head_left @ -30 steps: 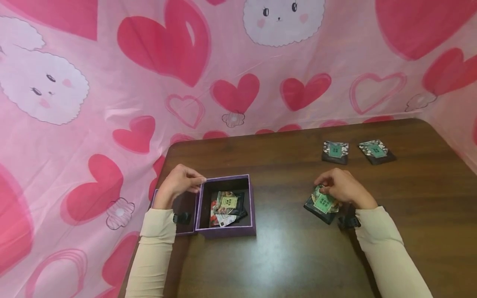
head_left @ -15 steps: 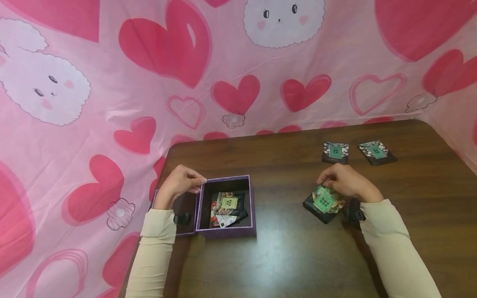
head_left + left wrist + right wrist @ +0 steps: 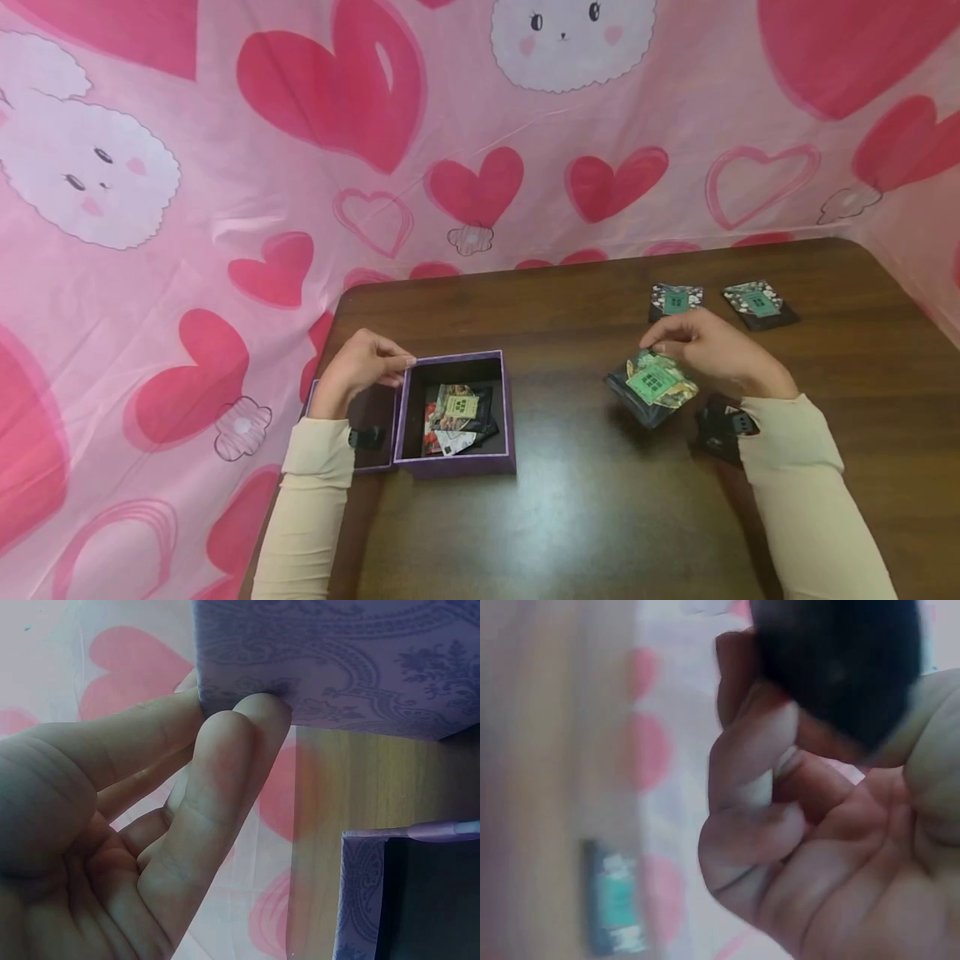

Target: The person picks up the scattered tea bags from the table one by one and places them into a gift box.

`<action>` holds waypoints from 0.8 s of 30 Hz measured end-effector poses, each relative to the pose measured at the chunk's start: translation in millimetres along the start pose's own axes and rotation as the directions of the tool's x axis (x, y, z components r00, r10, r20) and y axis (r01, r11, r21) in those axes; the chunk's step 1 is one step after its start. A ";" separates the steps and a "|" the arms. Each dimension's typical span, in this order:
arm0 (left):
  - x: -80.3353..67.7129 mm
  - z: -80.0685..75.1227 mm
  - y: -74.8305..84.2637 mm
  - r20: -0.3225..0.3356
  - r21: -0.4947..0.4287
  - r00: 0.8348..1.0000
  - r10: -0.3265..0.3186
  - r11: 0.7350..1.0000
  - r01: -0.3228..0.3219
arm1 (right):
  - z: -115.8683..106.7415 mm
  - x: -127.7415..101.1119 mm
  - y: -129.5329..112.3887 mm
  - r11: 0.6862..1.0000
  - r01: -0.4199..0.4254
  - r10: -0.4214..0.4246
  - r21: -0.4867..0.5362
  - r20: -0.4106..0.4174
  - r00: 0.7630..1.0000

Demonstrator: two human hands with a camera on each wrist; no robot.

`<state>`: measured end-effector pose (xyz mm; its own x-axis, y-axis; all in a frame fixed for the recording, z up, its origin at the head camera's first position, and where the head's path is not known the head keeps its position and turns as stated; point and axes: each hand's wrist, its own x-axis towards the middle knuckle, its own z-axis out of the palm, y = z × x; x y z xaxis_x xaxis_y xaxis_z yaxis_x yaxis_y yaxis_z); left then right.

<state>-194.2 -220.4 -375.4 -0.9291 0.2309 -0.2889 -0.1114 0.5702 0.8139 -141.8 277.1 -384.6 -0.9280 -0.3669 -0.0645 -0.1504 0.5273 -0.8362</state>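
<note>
My left hand point(image 3: 358, 372) pinches the far left corner of an open purple box point(image 3: 510, 433) between thumb and fingers. The left wrist view shows the fingertips on the patterned outer wall point(image 3: 337, 667). Inside the box lie several packets, the top one a dark sachet point(image 3: 457, 407) with a yellow-green label. Farther right, my right hand point(image 3: 720, 350) pinches a black sachet point(image 3: 651, 385) with a green label by its far edge. This sachet hangs tilted above the table, its dark back point(image 3: 840, 667) facing the right wrist camera. The other right fingers are curled.
The box's lid point(image 3: 372, 400) lies open against its left side. Two black sachets with green labels, one point(image 3: 675, 298) partly behind the right hand and another point(image 3: 760, 305) beside it, lie at the back right of the wooden table point(image 3: 570, 533). Pink heart-print cloth point(image 3: 480, 100) hangs behind.
My right hand has lifted the green-labelled sachet off the table, rising and shifting slightly right and away. The left hand stays at the box corner.
</note>
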 end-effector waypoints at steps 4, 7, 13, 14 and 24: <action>0.2 -2.0 0.1 0.000 -0.010 1.000 0.008 1.000 -0.008 | -15.4 0.6 -17.7 0.997 0.074 -0.075 -0.022 -0.094 0.993; 0.4 -2.7 -0.3 -0.002 -0.015 1.000 0.009 1.000 -0.009 | -21.8 3.1 -23.0 0.996 0.086 -0.084 0.008 -0.138 0.987; 0.5 -1.7 0.4 0.015 -0.013 1.000 0.016 1.000 -0.016 | -18.8 9.7 -19.9 0.995 0.024 -0.009 0.099 -0.150 0.989; 0.5 -1.6 0.5 0.017 -0.010 1.000 0.016 1.000 -0.016 | -17.2 11.2 -19.9 0.994 0.010 0.005 0.105 -0.148 0.989; 1.9 -0.6 -0.3 0.005 0.001 1.000 -0.006 1.000 0.006 | 12.7 36.0 -37.1 0.974 -0.046 0.067 0.223 -0.086 0.994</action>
<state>-196.1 -220.6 -375.9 -0.9265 0.2318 -0.2965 -0.1166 0.5723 0.8117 -165.3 234.5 -362.8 -0.9618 -0.2636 -0.0733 -0.0275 0.3596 -0.9327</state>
